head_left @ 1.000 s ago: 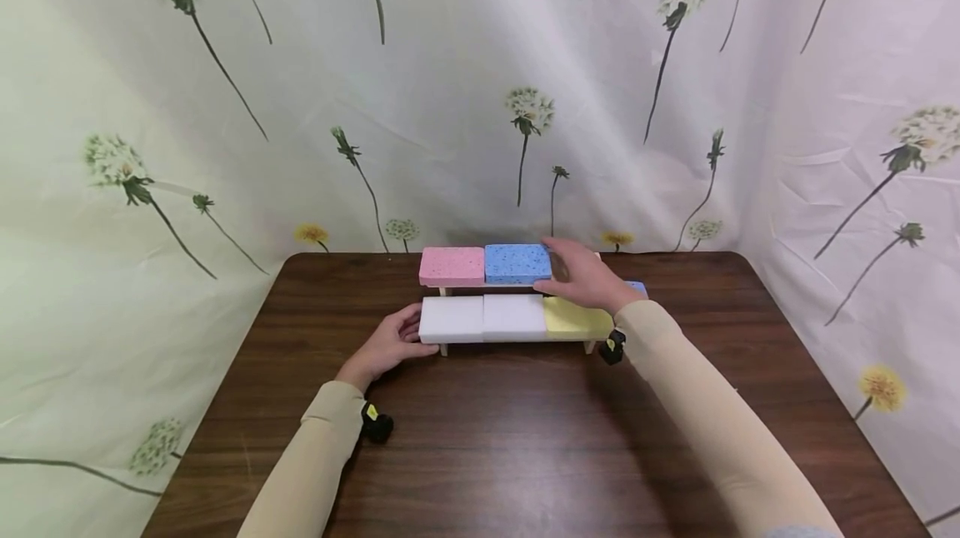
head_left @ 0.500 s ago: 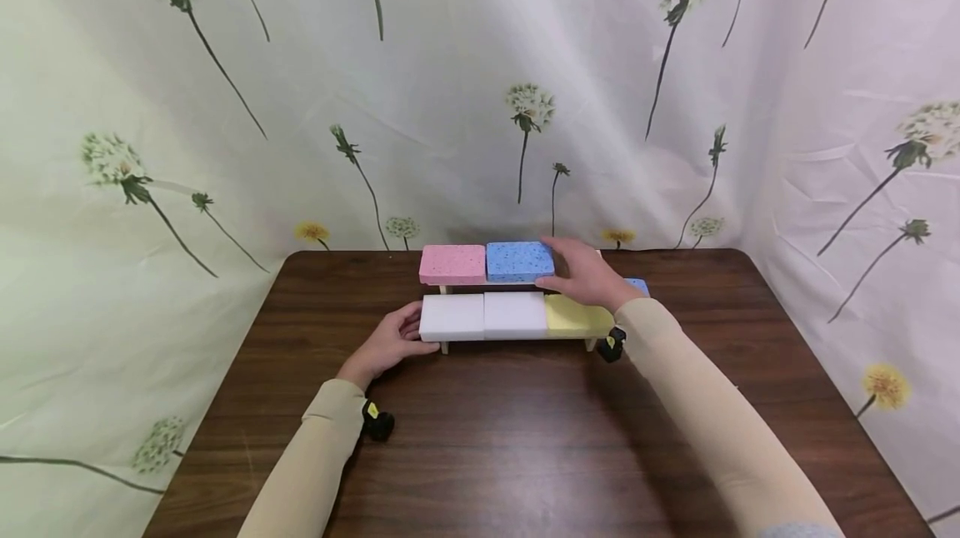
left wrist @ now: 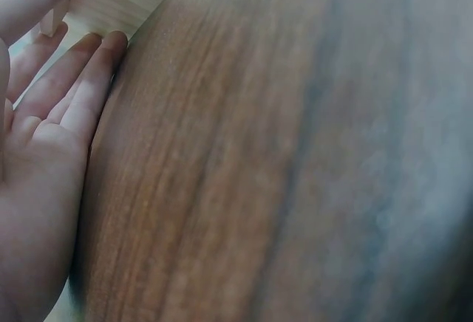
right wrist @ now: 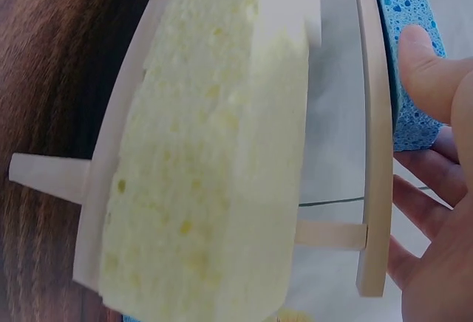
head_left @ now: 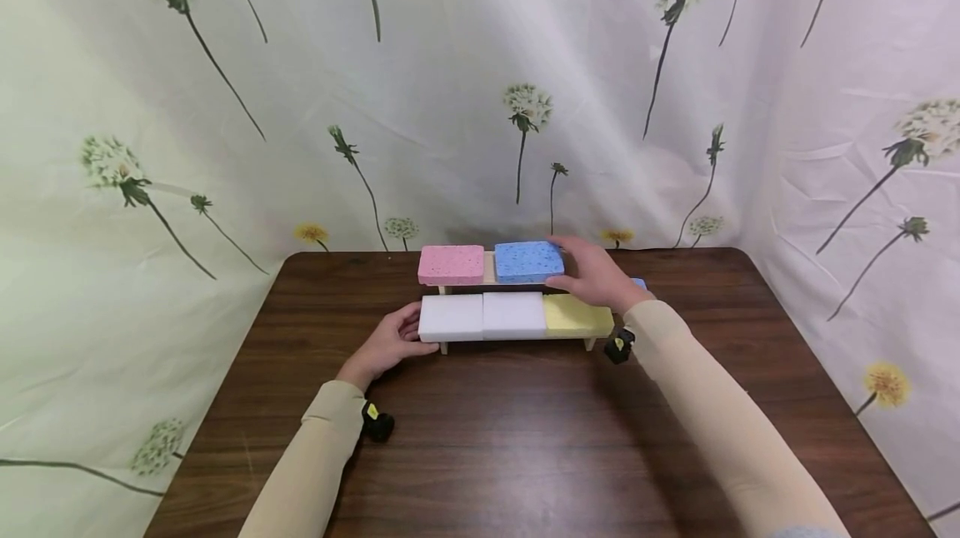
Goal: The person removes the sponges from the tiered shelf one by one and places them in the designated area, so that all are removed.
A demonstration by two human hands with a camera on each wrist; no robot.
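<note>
My right hand [head_left: 596, 276] pinches a blue sponge [head_left: 529, 261] by its right end on the back tier of a light wooden rack [right wrist: 377, 189]. In the right wrist view, the thumb lies on the speckled sponge [right wrist: 406, 4] with fingers behind and under it. A pink sponge [head_left: 452, 264] lies to its left, a narrow strip of bare wood between them. My left hand [head_left: 385, 348] holds the front tier's left end, thumb at the front corner. On that tier sit two white sponges, left [head_left: 452, 318] and middle [head_left: 513, 316], and a yellow sponge [head_left: 577, 316].
Another blue item [head_left: 639, 283] peeks out behind the right wrist, mostly hidden. The rack stands towards the back of a dark brown wooden table [head_left: 480, 438]. A dandelion-print cloth [head_left: 450, 105] hangs behind and along both sides.
The blue sponge has slid right along the back tier with my right hand, opening a gap beside the pink sponge. My left hand stays at the rack's left end.
</note>
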